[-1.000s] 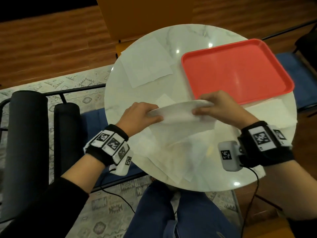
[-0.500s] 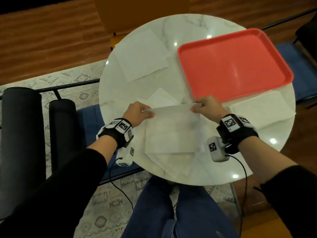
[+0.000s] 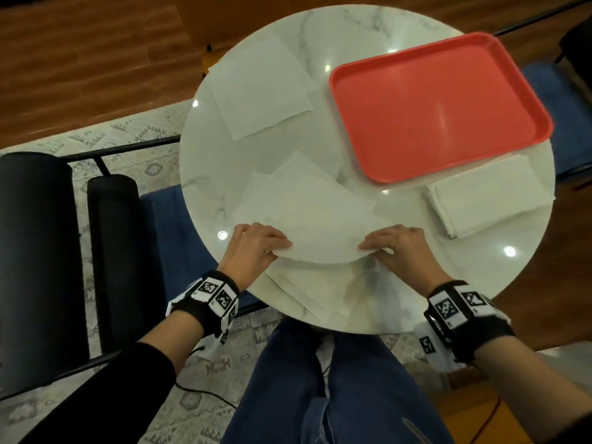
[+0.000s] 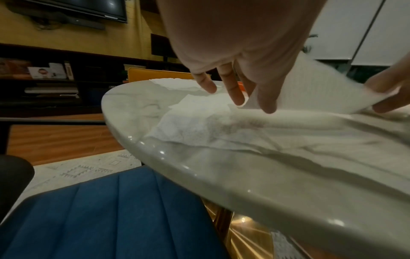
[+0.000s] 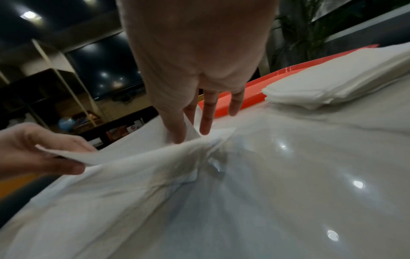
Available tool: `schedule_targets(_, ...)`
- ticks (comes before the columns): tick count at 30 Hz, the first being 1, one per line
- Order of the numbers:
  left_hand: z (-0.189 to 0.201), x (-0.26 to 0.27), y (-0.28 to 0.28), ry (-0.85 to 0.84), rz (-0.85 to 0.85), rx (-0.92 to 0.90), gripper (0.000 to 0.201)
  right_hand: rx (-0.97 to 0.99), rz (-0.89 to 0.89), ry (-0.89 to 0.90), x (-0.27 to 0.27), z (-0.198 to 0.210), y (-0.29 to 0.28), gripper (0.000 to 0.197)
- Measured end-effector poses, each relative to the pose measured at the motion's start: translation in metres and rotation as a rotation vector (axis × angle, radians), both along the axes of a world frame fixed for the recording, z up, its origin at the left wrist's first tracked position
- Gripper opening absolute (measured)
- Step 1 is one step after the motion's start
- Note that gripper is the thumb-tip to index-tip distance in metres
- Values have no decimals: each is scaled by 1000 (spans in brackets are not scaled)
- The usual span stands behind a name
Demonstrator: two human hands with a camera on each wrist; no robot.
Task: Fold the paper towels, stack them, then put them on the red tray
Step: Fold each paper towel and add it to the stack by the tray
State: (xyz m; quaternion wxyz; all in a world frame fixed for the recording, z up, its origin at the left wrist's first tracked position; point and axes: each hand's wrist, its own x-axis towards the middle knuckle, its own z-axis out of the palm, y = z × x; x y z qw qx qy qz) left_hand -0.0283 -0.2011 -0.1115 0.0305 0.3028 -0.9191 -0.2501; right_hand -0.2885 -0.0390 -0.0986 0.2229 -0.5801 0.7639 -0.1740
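Observation:
A white paper towel (image 3: 320,225) lies half folded over at the near middle of the round marble table (image 3: 352,36). My left hand (image 3: 256,245) pinches its near left corner (image 4: 252,103), and my right hand (image 3: 394,245) pinches its near right corner (image 5: 190,133). The held edge is lifted slightly off the towels beneath. A stack of folded towels (image 3: 490,193) sits at the right, just in front of the red tray (image 3: 439,104), which holds nothing. More unfolded towels (image 3: 320,290) lie under the one I hold.
Another flat unfolded towel (image 3: 259,88) lies at the far left of the table. A blue cushioned chair (image 4: 99,215) stands by the table's left edge and two black cylinders (image 3: 38,251) stand further left. My knees (image 3: 336,389) are under the near rim.
Both hands have drawn the towel's far edge toward me, from the table's middle down to near the front rim, folding the sheet over itself.

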Motion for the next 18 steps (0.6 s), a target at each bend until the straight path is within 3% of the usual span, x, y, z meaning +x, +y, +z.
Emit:
schedule_targets(3,-2,6,6,-68,-26,-43,52,183,14,76,1,-1,6,47)
schedule_targets(6,1,10,2,9,51,-39,63,118,-103,97,-5,9,1,59)
schedule_targets(9,5,-9,6,125,93,-48,59,-7,-146,63,5,11,-21,55)
schedule_targets(11,7,-32,19,21,80,3,53,17,-47,49,26,11,-38,51)
schedule_targets(15,-9,-57,42,-348,11,25,59,260,168,25,71,-5,-50,53)
schedule_targets(18,-22,-50,43,-429,24,3,64,331,207,90,72,-22,-40,57)
